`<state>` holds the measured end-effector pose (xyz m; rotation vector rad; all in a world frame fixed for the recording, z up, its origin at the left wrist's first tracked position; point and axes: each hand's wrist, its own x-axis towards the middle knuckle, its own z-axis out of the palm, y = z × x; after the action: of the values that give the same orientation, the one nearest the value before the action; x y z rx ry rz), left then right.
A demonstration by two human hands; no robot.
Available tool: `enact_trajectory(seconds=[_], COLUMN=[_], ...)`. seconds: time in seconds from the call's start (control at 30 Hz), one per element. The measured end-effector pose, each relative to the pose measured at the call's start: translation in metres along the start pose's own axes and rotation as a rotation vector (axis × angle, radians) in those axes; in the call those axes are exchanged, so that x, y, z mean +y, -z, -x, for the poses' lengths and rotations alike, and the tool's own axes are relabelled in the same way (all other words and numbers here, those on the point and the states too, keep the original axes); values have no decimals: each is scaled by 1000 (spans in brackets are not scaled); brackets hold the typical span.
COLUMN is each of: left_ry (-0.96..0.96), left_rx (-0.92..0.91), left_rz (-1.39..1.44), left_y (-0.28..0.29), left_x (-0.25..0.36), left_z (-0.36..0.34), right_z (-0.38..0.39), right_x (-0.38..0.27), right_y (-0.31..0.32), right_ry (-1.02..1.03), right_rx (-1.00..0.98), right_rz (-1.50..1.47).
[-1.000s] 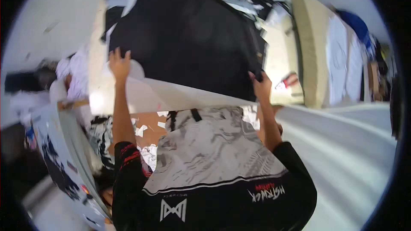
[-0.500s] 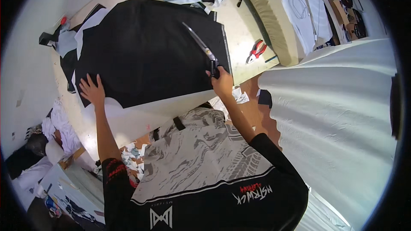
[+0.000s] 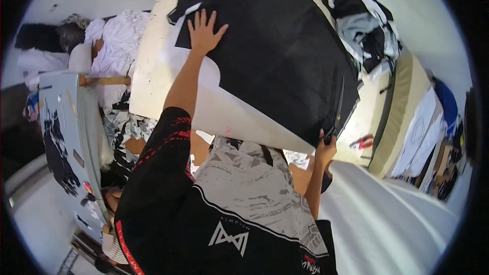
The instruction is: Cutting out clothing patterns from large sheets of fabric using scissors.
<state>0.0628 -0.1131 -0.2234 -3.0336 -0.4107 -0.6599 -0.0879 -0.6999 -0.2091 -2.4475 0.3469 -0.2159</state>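
1. Heap of black-and-white garments [image 3: 364, 18] lies far beyond the fingers, at the table's far corner.
2. Red-handled tool [image 3: 362, 142] rests just right of the right fingers.
3. White cloth pile [image 3: 119, 46] sits left of the left fingers.

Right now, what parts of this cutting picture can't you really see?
- Head view: the scissors blades are thin and dark against the black fabric; whether they are open is unclear.
- The right hand fingers wrap the handles, hiding them.
- The table under the fabric is covered.
- The red tool is too small to identify.
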Motion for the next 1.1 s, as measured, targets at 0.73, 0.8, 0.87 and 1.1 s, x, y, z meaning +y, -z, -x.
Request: enact_trajectory(seconds=[0.73, 0.8, 0.87, 1.1], left_ry=[-16, 48, 118, 723], left_rx=[-76, -66, -51, -1007], left_rz=[491, 581, 650, 1128], left_y=[106, 119, 133, 156], left_x=[142, 158, 168, 201], left_z=[161, 185, 204, 251], right_z=[57, 49, 38, -2], right_x=[49, 64, 70, 72], right_y=[215, 226, 235, 193], right_ry=[-583, -634, -685, -662], right_rx=[-714, -843, -987, -1423], right_rz=[-341, -351, -371, -239])
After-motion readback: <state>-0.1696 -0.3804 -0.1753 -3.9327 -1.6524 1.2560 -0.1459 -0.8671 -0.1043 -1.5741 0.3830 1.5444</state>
